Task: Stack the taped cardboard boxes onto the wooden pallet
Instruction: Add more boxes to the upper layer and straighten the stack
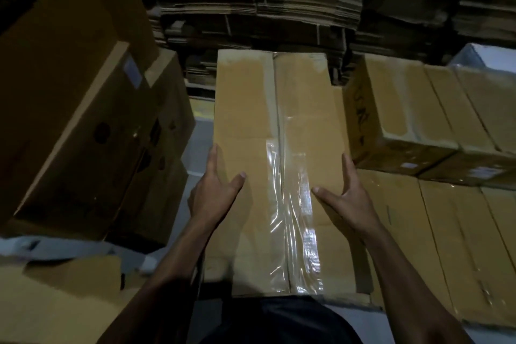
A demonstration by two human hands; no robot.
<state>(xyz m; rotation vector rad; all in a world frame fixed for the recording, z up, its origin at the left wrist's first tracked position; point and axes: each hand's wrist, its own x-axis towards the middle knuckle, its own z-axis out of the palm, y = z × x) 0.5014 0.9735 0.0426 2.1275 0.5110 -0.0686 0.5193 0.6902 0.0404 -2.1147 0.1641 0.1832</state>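
Box [279, 165] gripped at both sides, left hand [215, 190] and right hand [346, 193] thumbs on top | stack [446, 148] at 3 o'clock already built | pallet unseen | placement pending

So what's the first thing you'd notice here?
A long brown cardboard box with shiny clear tape along its seam fills the middle, the left hand and right hand gripping its sides. Similar taped cardboard boxes sit stacked to the right, and flattened cardboard piles rise behind.
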